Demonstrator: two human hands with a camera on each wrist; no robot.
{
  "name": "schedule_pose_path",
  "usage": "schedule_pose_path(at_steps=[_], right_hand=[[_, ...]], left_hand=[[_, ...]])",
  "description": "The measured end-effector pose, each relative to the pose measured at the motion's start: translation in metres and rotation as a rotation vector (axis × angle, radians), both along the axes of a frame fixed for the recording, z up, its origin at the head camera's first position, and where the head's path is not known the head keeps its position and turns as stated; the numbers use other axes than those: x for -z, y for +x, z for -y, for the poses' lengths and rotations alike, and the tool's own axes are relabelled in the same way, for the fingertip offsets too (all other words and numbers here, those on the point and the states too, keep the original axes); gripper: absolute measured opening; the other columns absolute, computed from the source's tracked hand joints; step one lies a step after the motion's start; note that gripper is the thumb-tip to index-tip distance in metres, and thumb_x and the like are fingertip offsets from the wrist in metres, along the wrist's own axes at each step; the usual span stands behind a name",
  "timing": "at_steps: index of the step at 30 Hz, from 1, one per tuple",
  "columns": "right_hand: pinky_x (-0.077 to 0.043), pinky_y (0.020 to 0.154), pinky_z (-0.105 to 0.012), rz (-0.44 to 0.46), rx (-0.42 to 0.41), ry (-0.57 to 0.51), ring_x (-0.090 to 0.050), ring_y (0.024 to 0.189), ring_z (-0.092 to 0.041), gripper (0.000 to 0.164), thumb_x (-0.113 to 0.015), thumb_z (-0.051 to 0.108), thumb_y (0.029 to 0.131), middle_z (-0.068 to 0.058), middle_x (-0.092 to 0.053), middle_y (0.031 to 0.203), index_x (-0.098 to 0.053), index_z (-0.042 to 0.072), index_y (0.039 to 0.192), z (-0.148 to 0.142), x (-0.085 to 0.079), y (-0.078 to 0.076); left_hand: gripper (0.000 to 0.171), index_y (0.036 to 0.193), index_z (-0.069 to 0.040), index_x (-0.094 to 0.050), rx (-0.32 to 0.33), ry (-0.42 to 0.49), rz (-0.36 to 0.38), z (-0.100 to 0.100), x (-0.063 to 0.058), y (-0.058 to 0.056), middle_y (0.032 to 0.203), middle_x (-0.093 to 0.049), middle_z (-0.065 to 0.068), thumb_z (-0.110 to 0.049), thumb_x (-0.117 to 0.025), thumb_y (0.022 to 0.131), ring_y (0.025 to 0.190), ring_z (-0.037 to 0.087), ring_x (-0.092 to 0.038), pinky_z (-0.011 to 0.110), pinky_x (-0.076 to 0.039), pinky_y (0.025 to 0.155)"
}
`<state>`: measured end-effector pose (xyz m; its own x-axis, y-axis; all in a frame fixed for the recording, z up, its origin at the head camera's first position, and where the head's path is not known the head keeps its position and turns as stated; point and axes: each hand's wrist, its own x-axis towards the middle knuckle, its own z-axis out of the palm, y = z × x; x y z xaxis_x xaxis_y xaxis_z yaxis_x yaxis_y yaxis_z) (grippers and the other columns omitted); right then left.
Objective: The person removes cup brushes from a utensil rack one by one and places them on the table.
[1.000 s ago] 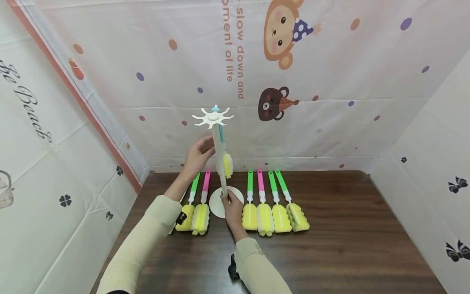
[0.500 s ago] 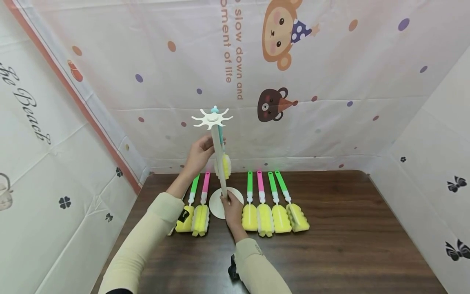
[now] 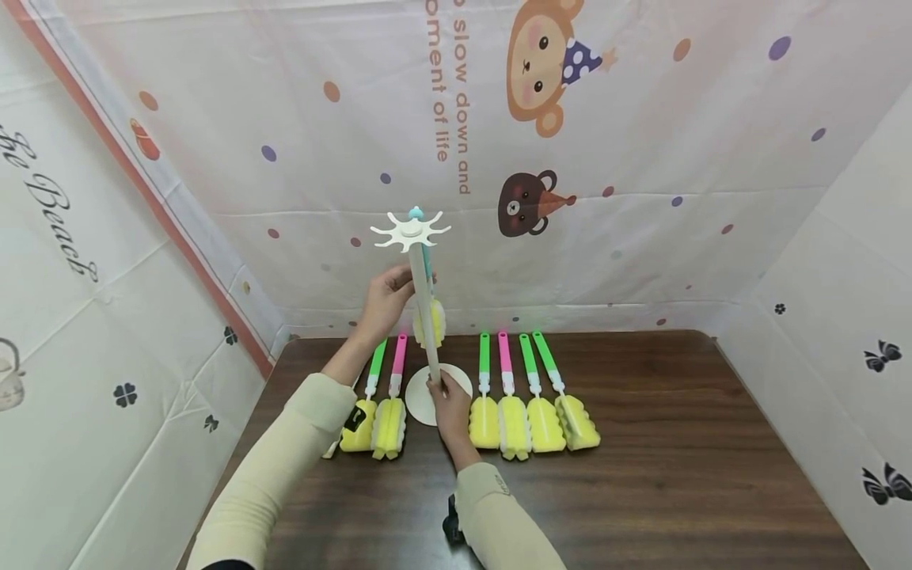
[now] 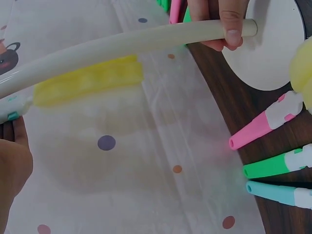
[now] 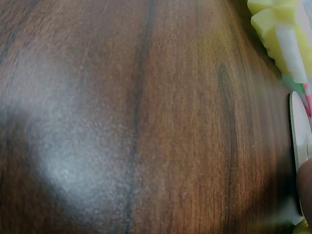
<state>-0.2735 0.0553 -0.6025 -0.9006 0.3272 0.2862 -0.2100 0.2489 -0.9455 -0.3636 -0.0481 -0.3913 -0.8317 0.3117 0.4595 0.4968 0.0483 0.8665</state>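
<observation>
A white stand rises from a round base [image 3: 419, 405], its pole [image 3: 422, 309] topped by a ring of curved hooks [image 3: 412, 229]. Low on the pole, just above the base, my right hand [image 3: 453, 412] grips it with thumb and fingers. My left hand [image 3: 385, 305] is up beside the pole, holding a teal-handled sponge brush [image 3: 438, 321] behind it. The brush hangs sponge-down, its teal top showing just behind the hooks; whether it sits on a hook cannot be told. In the left wrist view, fingers meet its white-and-teal neck [image 4: 10, 109] beside the yellow sponge.
Sponge brushes lie on the brown table [image 3: 677, 443] on both sides of the base: several with green or pink handles [image 3: 514, 423] to the right, and others [image 3: 388, 427] to the left, partly under my left sleeve. Printed cloth [image 3: 627, 261] hangs behind and at the sides.
The brush's sponge end has swung left behind the pole. Both hands have stayed nearly in place, and the stand keeps its position.
</observation>
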Motion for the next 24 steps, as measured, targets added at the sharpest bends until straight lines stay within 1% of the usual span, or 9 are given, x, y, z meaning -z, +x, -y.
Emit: schedule_pose_path(at_steps=[4, 6, 9, 13, 16, 21, 24], right_hand=[[-0.058, 0.080, -0.039, 0.010, -0.001, 0.005, -0.070, 0.104, -0.027, 0.022, -0.068, 0.014, 0.099, -0.009, -0.076, 0.108, -0.073, 0.005, 0.118, 0.000, 0.000, 0.000], [-0.058, 0.080, -0.039, 0.013, -0.001, 0.003, -0.070, 0.104, -0.026, 0.022, -0.068, 0.014, 0.099, -0.009, -0.076, 0.107, -0.073, 0.005, 0.118, 0.000, -0.001, 0.000], [-0.058, 0.080, -0.039, 0.016, -0.002, 0.002, -0.070, 0.103, -0.026, 0.023, -0.068, 0.014, 0.099, -0.010, -0.076, 0.107, -0.073, 0.004, 0.119, 0.000, 0.000, 0.000], [-0.057, 0.080, -0.037, 0.021, -0.001, -0.004, -0.070, 0.103, -0.025, 0.022, -0.069, 0.014, 0.099, -0.009, -0.076, 0.107, -0.074, 0.006, 0.119, 0.000, 0.002, -0.001], [-0.057, 0.081, -0.037, 0.030, -0.004, -0.015, -0.069, 0.105, -0.024, 0.022, -0.069, 0.015, 0.098, -0.008, -0.076, 0.108, -0.074, 0.008, 0.119, 0.000, 0.004, -0.002], [-0.058, 0.082, -0.038, 0.036, -0.011, -0.026, -0.070, 0.107, -0.025, 0.022, -0.069, 0.014, 0.098, -0.008, -0.076, 0.109, -0.074, 0.009, 0.119, -0.001, 0.004, -0.004], [-0.057, 0.082, -0.037, 0.038, -0.011, -0.029, -0.069, 0.106, -0.024, 0.022, -0.069, 0.014, 0.099, -0.007, -0.076, 0.109, -0.074, 0.009, 0.119, -0.002, 0.004, -0.004]], left_hand=[[0.022, 0.120, 0.004, -0.070, -0.017, 0.014, -0.010, -0.001, -0.003, -0.002, 0.111, -0.074, 0.019, -0.006, -0.061, 0.102, 0.104, 0.016, -0.072, 0.033, -0.055, 0.096], [0.022, 0.119, 0.004, -0.071, -0.025, 0.019, -0.018, -0.001, -0.004, -0.004, 0.111, -0.074, 0.021, -0.006, -0.062, 0.102, 0.100, 0.013, -0.072, 0.030, -0.056, 0.091], [0.022, 0.118, 0.002, -0.071, -0.048, 0.010, -0.022, -0.001, -0.008, -0.004, 0.110, -0.074, 0.019, -0.008, -0.063, 0.101, 0.096, 0.009, -0.071, 0.027, -0.056, 0.088], [0.021, 0.118, 0.000, -0.073, -0.079, 0.002, -0.027, 0.000, -0.012, -0.004, 0.109, -0.075, 0.015, -0.009, -0.066, 0.100, 0.097, 0.010, -0.072, 0.029, -0.055, 0.094], [0.022, 0.118, 0.000, -0.072, -0.083, 0.011, -0.025, 0.001, -0.011, -0.005, 0.110, -0.075, 0.014, -0.009, -0.067, 0.099, 0.099, 0.013, -0.072, 0.032, -0.054, 0.097], [0.023, 0.119, 0.001, -0.072, -0.079, 0.028, -0.014, 0.000, -0.009, -0.006, 0.111, -0.075, 0.015, -0.008, -0.068, 0.098, 0.099, 0.013, -0.073, 0.033, -0.055, 0.097], [0.025, 0.120, 0.001, -0.072, -0.089, 0.018, -0.001, 0.001, -0.006, -0.005, 0.112, -0.075, 0.016, -0.010, -0.069, 0.099, 0.100, 0.014, -0.073, 0.034, -0.054, 0.097]])
